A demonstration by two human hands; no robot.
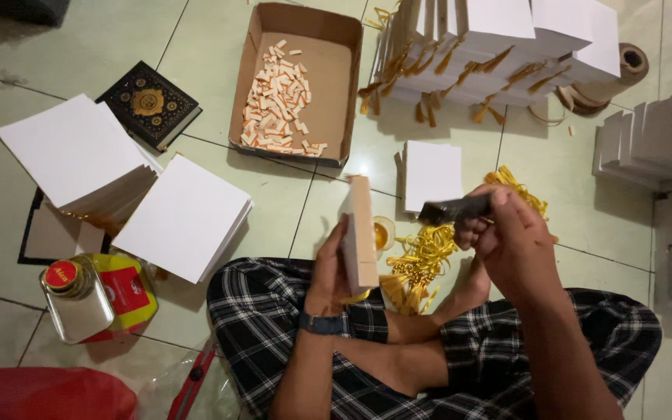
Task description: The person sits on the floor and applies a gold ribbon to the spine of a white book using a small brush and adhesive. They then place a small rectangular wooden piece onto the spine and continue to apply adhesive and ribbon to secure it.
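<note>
My left hand [328, 268] grips a white book block [360, 233] upright on edge above my knee. Just right of it, a pile of gold tassels [418, 264] lies on the floor tiles [9, 194]. My right hand [511, 241] is closed around a dark brush [454, 208] tilted toward the block.

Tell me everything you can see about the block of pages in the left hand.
The block of pages is a thick, pale stack, cream on its edge and white on its face, with no cover. It looks like paper. The left hand holds it upright on its edge above the person's lap, fingers wrapped around its lower part. The right hand, holding a dark brush, is beside it, not touching.
</note>
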